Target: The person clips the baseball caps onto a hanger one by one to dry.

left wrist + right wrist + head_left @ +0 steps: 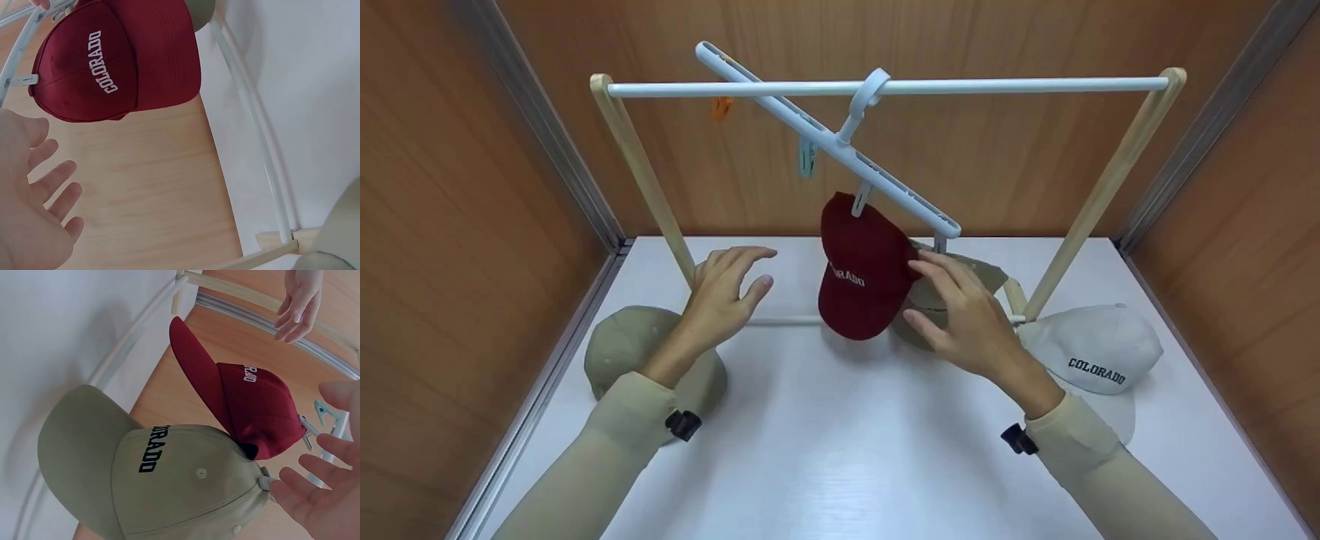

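Note:
A light blue clip hanger [829,141] hangs by its hook from the white rail, sloping down to the right. From one of its clips hangs a dark red cap [859,274] with white COLORADO lettering. Behind it, an olive cap [180,478] with dark lettering hangs from the clip at the low end. My right hand [964,319] is beside these caps, fingers loosely bent, its fingertips near the olive cap's clip [266,482]; whether they touch is unclear. To the left of the red cap, my left hand [727,292] is in the air with relaxed fingers, holding nothing.
A wooden-legged rack with a white rail [1020,85] stands on the white table [825,465]. An olive cap [634,349] lies at left, a pale grey COLORADO cap [1091,349] at right. Orange [721,109] and teal [807,156] clips are on the hanger. Wooden panels enclose the space.

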### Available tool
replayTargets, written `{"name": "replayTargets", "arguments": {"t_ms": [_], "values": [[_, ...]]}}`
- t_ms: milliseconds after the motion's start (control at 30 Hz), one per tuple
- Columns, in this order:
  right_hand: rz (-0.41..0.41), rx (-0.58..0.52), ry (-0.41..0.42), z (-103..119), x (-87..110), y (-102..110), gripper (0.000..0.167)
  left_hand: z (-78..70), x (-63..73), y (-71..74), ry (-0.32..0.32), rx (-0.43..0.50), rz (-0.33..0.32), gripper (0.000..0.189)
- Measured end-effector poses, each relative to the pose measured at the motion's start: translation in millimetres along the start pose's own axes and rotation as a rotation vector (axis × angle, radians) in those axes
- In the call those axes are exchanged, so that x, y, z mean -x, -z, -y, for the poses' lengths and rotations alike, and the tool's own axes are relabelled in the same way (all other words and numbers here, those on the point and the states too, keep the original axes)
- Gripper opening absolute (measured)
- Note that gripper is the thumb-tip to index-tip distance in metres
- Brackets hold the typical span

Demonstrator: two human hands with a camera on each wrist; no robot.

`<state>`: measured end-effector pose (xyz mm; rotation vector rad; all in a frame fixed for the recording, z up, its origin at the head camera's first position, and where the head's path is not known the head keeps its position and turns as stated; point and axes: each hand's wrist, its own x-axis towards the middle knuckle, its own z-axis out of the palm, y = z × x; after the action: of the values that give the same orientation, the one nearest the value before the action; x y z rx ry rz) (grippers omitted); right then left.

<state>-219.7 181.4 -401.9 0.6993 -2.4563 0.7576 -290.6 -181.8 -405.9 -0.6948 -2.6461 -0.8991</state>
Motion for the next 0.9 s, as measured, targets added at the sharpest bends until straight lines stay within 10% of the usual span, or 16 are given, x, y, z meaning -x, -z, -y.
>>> {"name": "replayTargets", "arguments": {"t_ms": [900], "values": [[0.080,-0.114,-0.099,18.9,12.1,-30.0,0.060,47.5,40.7,34.7,0.092,-0.053,-0.017,0.040]]}}
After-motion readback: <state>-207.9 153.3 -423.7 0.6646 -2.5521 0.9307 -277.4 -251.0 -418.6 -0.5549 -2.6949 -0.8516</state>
